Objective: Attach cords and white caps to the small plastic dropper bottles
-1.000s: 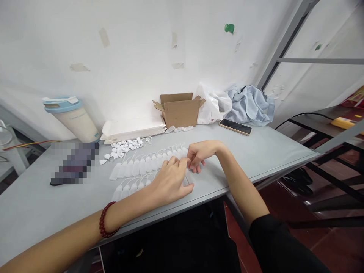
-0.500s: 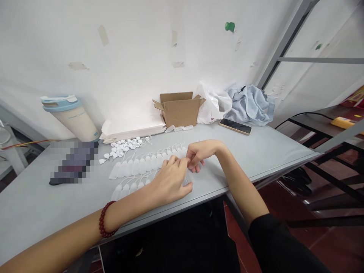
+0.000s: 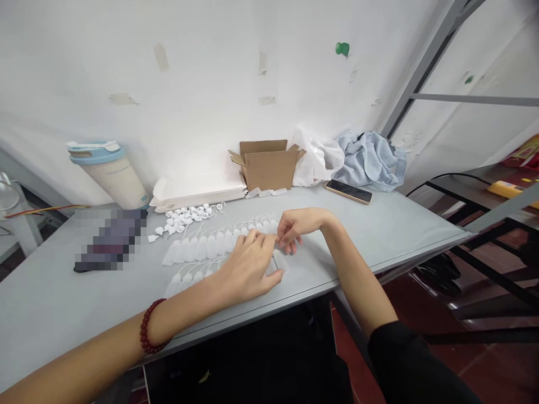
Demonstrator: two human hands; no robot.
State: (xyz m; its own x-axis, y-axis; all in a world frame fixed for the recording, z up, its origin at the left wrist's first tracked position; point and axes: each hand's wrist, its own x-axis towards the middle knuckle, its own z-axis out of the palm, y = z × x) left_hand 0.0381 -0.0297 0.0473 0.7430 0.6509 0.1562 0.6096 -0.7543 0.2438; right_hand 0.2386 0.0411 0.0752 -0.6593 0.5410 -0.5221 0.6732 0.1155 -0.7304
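Two rows of translucent plastic tags with thin white cord loops lie on the grey table. My left hand rests over the right end of the nearer row, covering part of it. Between its thumb and index finger is a translucent plastic tag, close to the tabletop. Just right of these fingertips, my right hand bends down at the wrist with fingers pinched together. Whatever lies in that pinch is too small and hidden to make out. The fingertips of both hands nearly meet.
Small white pieces lie heaped behind the rows. Farther back stand a white stack, an open cardboard box and a white plastic bag. A phone lies before blue cloth. A tumbler leans at left.
Both hands keep nearly the same place, with only slight finger shifts. More of the tag by the left thumb shows now. The whole view has tilted slightly.
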